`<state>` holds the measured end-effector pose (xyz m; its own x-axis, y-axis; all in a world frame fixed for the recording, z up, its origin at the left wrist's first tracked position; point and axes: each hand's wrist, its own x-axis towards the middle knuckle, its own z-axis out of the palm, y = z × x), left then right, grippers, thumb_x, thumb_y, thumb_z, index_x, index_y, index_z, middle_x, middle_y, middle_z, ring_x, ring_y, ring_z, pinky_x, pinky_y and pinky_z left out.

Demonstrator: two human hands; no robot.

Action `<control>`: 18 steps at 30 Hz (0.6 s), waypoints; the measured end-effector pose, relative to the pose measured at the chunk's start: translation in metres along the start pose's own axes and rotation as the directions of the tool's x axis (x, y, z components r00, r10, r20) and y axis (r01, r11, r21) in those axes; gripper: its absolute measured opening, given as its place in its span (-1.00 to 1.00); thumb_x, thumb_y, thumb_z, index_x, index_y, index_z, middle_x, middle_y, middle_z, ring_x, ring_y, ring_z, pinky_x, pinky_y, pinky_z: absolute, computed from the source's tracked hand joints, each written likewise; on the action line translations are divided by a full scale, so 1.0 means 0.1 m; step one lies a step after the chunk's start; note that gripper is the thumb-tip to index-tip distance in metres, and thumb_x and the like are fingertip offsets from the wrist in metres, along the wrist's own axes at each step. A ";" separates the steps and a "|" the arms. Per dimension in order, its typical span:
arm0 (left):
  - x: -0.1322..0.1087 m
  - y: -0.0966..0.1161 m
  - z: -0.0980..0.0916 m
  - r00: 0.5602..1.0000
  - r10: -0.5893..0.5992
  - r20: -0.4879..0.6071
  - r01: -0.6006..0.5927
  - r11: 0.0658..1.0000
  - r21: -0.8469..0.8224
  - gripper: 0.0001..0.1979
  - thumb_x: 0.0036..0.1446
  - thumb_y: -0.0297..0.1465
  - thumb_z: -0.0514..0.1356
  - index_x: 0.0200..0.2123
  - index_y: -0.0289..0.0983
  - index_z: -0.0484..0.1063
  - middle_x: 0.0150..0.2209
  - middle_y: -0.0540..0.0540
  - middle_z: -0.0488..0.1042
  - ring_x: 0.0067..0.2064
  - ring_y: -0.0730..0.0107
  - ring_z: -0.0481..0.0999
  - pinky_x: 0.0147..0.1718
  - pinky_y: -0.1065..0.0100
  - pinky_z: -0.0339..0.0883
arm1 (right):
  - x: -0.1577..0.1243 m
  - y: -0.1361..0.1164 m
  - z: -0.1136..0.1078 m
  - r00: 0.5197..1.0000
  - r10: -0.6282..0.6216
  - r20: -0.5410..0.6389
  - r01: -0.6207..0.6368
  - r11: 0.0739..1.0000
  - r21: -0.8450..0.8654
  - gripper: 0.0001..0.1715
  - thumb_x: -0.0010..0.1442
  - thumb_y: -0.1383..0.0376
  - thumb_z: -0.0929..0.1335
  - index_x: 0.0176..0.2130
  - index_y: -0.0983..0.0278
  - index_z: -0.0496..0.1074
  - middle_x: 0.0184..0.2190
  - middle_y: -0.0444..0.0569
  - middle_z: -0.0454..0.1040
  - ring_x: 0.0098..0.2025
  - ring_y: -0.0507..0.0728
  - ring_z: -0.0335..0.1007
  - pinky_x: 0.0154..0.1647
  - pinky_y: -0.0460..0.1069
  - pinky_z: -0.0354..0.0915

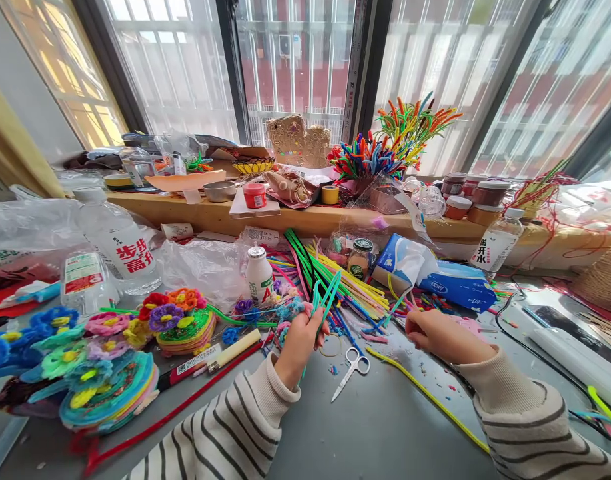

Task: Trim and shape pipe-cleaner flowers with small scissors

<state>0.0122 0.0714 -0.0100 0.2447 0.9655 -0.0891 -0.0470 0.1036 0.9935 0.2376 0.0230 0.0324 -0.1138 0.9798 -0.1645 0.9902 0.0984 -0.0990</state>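
My left hand (299, 341) is closed around teal pipe cleaners (327, 293), whose bent, looped ends stick up above the fingers. To the right, my right hand (438, 335) hovers over the table with its fingers curled together; whatever they pinch, if anything, is hidden. Small scissors (354, 371) with white handles lie between the two hands, blades toward me. A yellow pipe cleaner (430, 399) stretches across the table below my right hand. Behind the hands spreads a pile of loose pipe cleaners (330, 277) in green, yellow, pink and blue.
Fuzzy flower pieces (92, 363) crowd the left, beside a large water bottle (118, 243) and a red pipe cleaner (180, 407). A white bottle (258, 273), a glass jar (360, 259) and a blue tissue pack (435, 273) stand behind. A black cable (545, 363) runs at right.
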 end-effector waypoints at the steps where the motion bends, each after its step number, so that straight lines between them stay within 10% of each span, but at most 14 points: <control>1: 0.00 0.00 0.00 1.000 0.000 0.001 0.000 1.000 -0.004 -0.67 -0.09 -0.18 0.06 -0.71 -0.30 0.24 -0.77 0.07 0.19 -0.72 0.60 0.14 -0.71 0.49 -0.01 | -0.01 0.02 -0.01 1.000 0.001 0.014 -0.001 1.000 0.025 -0.81 -0.02 0.46 0.18 -0.49 0.30 0.33 -0.56 -0.08 0.43 -0.48 0.06 0.33 -0.49 -0.12 0.16; 13: -0.01 0.02 0.00 1.000 0.003 0.004 -0.003 1.000 -0.005 -0.68 -0.08 -0.20 0.06 -0.71 -0.29 0.23 -0.78 0.08 0.18 -0.72 0.59 0.14 -0.71 0.49 -0.01 | 0.02 -0.02 0.02 0.995 0.019 -0.099 -0.007 0.993 0.121 -0.73 0.05 0.45 0.11 -0.32 0.35 0.32 -0.36 0.04 0.40 -0.30 0.10 0.32 -0.26 -0.03 0.22; 18: -0.02 0.03 0.01 1.000 -0.007 -0.006 0.007 1.000 -0.015 -0.68 -0.09 -0.20 0.07 -0.71 -0.29 0.23 -0.77 0.09 0.19 -0.73 0.61 0.13 -0.71 0.49 -0.01 | 0.05 -0.01 0.04 0.997 -0.040 -0.063 0.065 0.873 0.483 -0.69 0.10 0.34 0.10 -0.35 0.36 0.36 -0.46 -0.01 0.39 -0.43 0.06 0.35 -0.37 -0.03 0.30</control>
<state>0.0126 0.0699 -0.0066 0.2395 0.9661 -0.0964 -0.0602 0.1139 0.9917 0.2353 0.0270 0.0276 -0.1477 0.9841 -0.0985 0.8180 0.0655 -0.5714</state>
